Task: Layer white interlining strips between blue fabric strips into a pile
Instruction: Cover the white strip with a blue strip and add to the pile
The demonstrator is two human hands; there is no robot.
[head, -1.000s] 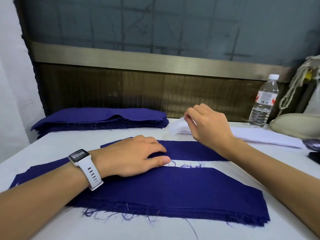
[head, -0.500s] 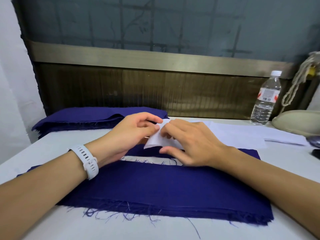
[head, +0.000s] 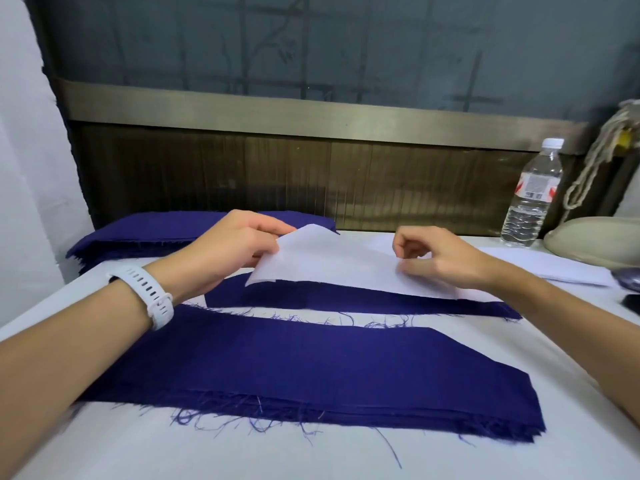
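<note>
A white interlining strip [head: 343, 263] is stretched between my hands above a single blue fabric strip [head: 346, 299]. My left hand [head: 239, 242] pinches the strip's left end. My right hand [head: 438, 258] pinches it near its right part, fingers curled over the top edge. Nearer to me lies a thick pile of blue strips [head: 311, 379] with frayed threads along its edges. A stack of blue fabric [head: 138, 233] sits at the back left. More white interlining [head: 540, 265] lies at the back right, partly hidden by my right hand.
A clear water bottle [head: 531, 195] stands at the back right beside a beige rounded object [head: 599, 242] and a hanging rope [head: 595, 161]. A dark object [head: 628, 278] lies at the right edge. A wooden panel wall [head: 311, 174] runs behind the white table [head: 311, 459].
My left hand left the blue strip and took the interlining's left end. My hands have moved apart and drawn the white strip out flat over the far blue strip.
</note>
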